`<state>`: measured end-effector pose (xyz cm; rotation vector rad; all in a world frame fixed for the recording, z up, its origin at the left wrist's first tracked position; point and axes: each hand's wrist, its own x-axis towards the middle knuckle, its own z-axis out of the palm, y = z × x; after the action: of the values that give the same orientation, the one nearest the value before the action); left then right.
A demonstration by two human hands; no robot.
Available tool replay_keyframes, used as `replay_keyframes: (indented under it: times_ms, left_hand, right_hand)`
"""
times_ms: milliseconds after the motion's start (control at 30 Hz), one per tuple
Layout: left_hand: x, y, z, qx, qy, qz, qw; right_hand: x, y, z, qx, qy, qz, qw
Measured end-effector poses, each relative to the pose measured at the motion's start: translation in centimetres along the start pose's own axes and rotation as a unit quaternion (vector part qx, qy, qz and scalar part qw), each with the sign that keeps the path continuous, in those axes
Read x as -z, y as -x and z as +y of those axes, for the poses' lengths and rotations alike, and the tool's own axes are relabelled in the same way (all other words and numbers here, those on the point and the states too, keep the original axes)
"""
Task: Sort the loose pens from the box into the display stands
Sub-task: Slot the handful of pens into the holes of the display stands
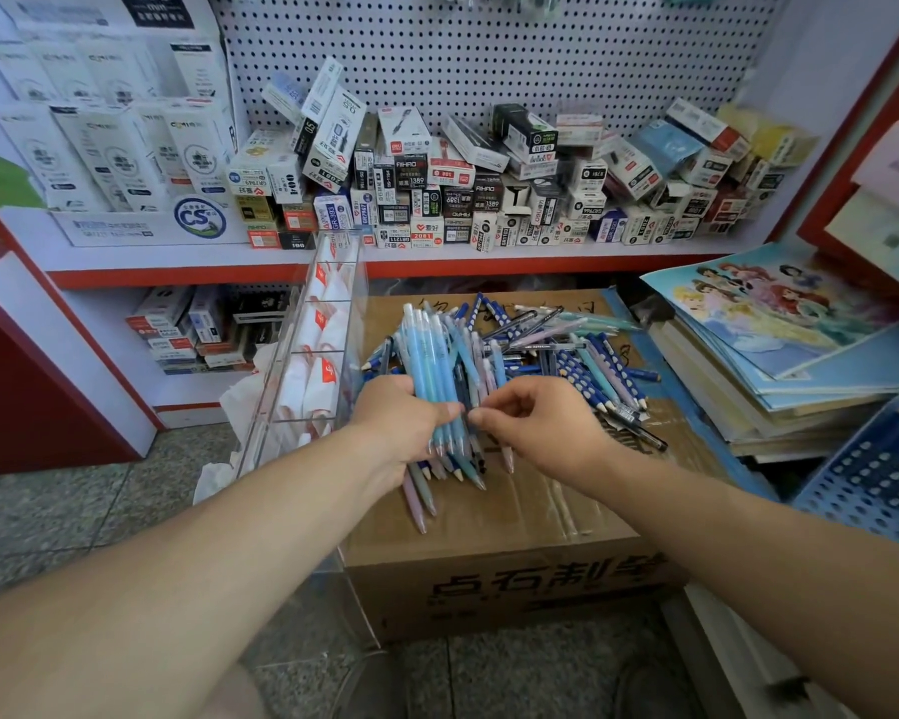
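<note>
"Pens (556,350), then: where were they lying?"

"Heaped loose on the closed top of a cardboard box (515,589) that stood on the tiled floor (100,511). Blue, pale and dark barrels crossed every way. The rest I had gathered in a bundle (432,355) above the near part of that heap."

"Which of your hands had the bundle?"

"My left hand (400,417). Its fingers were curled round the barrels low down, with the pointed ends sticking out toward me and the other ends fanning away toward the shelf."

"And the other one?"

"My right hand (541,422) was close beside the left, thumb and forefinger pinched at the bundle's right edge. Which barrel they had, I couldn't tell."

"Where was the display stand?"

"A clear display stand (328,324) stood just to the left of the box, its compartments running away from me. White wrappers (328,378) with a red mark lay in them."

"Anything else around?"

"Behind the box was a shelf (203,259) crowded with small cartons (437,189), under a pegboard (489,54). To the right of the box sat a stack of books (769,313) with a cartoon cover on top, and nearer me a blue perforated panel (873,474)."
</note>
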<state>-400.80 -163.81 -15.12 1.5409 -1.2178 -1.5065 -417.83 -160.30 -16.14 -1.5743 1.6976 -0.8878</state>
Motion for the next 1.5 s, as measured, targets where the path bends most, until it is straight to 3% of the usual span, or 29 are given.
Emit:
replay_keyframes:
  times_ms: [100,367,600,900,1133,1367,1500]
  left_hand:
    - [0.0,-0.1,-0.1,-0.003,-0.016,0.002,1.0]
    - [-0.2,-0.7,-0.6,-0.015,-0.036,-0.015,0.999]
    - [-0.2,-0.4,-0.3,-0.024,-0.032,-0.025,0.999]
    - [-3.4,0.8,1.1,-0.058,-0.066,-0.055,0.995]
    - [-10.5,4.1,3.0,-0.113,-0.08,-0.14,0.98]
    - [-17.0,8.5,3.4,-0.13,-0.069,-0.226,0.963]
    - [-20.4,11.0,2.9,-0.154,-0.09,-0.254,0.951]
  right_hand:
    - [0.9,-1.4,1.6,-0.03,0.1,0.058,0.993]
    - [0.3,-2.6,2.2,-0.06,0.197,0.047,0.977]
    - [0.7,-2.8,2.0,-0.117,0.086,0.059,0.988]
    - [5.0,0.6,-0.3,-0.109,-0.046,0.072,0.99]
    - [13.1,5.0,-0.7,-0.103,-0.04,0.113,0.987]
    - [21.8,12.3,3.1,-0.163,-0.069,0.223,0.959]
    - [25.4,19.3,7.7,-0.168,-0.013,0.301,0.939]
